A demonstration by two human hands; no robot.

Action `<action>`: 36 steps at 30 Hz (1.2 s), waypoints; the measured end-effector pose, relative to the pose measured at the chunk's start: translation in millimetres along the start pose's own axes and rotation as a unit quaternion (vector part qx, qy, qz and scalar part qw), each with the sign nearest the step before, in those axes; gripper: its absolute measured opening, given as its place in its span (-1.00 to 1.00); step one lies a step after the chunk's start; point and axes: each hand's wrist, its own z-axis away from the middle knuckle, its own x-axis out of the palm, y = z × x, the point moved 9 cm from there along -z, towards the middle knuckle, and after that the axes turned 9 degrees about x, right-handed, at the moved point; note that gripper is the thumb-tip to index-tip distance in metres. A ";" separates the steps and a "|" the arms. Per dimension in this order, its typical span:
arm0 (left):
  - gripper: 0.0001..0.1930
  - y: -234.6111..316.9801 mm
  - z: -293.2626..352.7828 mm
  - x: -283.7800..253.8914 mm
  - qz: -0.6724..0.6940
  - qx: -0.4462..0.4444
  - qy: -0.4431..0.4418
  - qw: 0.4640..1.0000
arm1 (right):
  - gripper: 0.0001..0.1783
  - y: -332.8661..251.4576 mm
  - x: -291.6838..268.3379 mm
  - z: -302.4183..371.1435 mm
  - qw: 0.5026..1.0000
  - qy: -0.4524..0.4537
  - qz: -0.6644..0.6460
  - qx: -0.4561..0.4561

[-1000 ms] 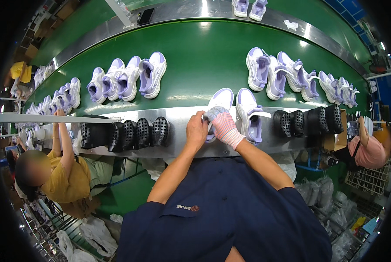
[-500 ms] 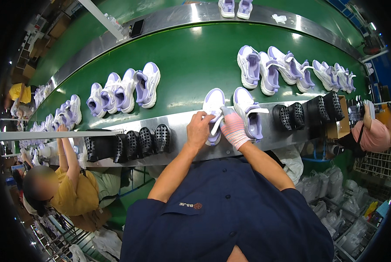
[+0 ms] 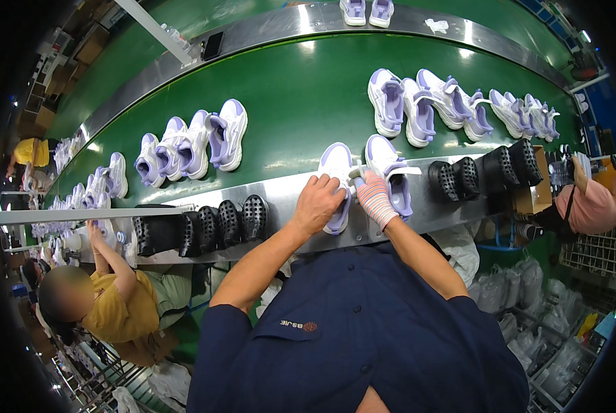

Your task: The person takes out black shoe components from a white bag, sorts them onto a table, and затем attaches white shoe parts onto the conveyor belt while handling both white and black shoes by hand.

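Note:
A white and lavender sneaker (image 3: 336,158) stands on the metal ledge in front of me, toe pointing away. My bare left hand (image 3: 319,204) lies over its middle, fingers curled down onto the upper and covering the strap area. To its right stands a matching sneaker (image 3: 379,149), its white strap (image 3: 405,171) sticking out to the right. My right hand (image 3: 376,199), in a striped glove with grey fingertips, is between the two shoes and overlaps the right one. Its fingers point toward the left shoe, slightly apart, with nothing visible in them.
A green belt (image 3: 301,103) beyond the ledge carries several similar sneakers (image 3: 229,134). Black studded shoe moulds (image 3: 255,217) line the ledge on both sides, beside a cardboard box (image 3: 538,182). A phone (image 3: 213,45) rests on the far rail. Co-workers (image 3: 122,303) sit left and right.
My right hand has drawn back from the left sneaker's strap, a little to the right. My left hand has shifted slightly right and flattened further over that shoe, hiding the strap.

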 end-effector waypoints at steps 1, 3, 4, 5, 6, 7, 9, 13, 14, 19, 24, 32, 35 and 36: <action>-0.86 4.4 -0.6 4.2 -0.010 0.019 -0.021 1.000 | -0.73 10.4 3.1 -1.2 0.998 -0.026 -0.048 0.032; -0.87 12.1 -0.6 11.5 -0.030 0.055 -0.060 0.996 | -0.71 5.8 4.4 5.6 0.983 -0.078 -0.141 0.094; -0.86 13.9 -1.6 13.1 -0.031 0.050 -0.063 0.996 | -0.71 13.2 8.8 -0.8 0.990 -0.066 -0.108 0.065; -0.85 17.1 -3.8 16.2 -0.032 0.045 -0.065 0.996 | -0.71 4.3 8.1 -0.4 0.995 -0.068 -0.057 0.039; -0.84 19.1 -3.9 17.9 -0.034 0.040 -0.067 0.996 | -0.72 -5.0 7.9 -0.5 0.997 -0.070 -0.006 0.011; -0.82 16.0 -0.5 15.8 -0.009 0.012 -0.056 0.998 | -0.72 -14.5 8.9 0.0 0.996 -0.072 0.044 -0.017; -0.78 13.2 4.1 14.5 0.047 -0.037 -0.029 0.998 | -0.72 -17.0 4.7 1.7 0.992 -0.129 -0.012 -0.008; -0.57 -5.7 72.6 9.8 0.134 -0.332 0.056 0.932 | -0.68 -17.5 0.6 18.4 0.952 -0.262 -0.145 0.063; -0.51 -11.9 101.4 39.5 0.162 -0.429 0.012 0.889 | -0.67 -10.4 8.2 15.5 0.952 -0.272 -0.130 0.048; -0.30 8.6 146.3 109.6 0.550 -0.699 0.015 0.456 | -0.69 -34.7 -3.4 47.5 0.952 -0.303 -0.007 -0.034; -0.32 -16.2 128.5 33.8 0.275 -0.582 0.068 0.762 | -0.82 -73.3 -30.3 84.8 0.926 -0.353 -0.036 -0.134; -0.31 -17.7 132.9 22.2 0.231 -0.513 0.100 0.821 | -0.63 -97.4 -37.1 141.1 0.894 -0.425 0.048 -0.132; -0.31 -14.2 130.4 19.0 0.238 -0.513 0.099 0.819 | -0.76 -100.6 -31.5 146.5 0.887 -0.392 0.039 -0.242; -0.30 -13.7 130.2 17.9 0.235 -0.507 0.106 0.823 | -0.84 -101.1 -32.5 144.2 0.899 -0.389 0.032 -0.197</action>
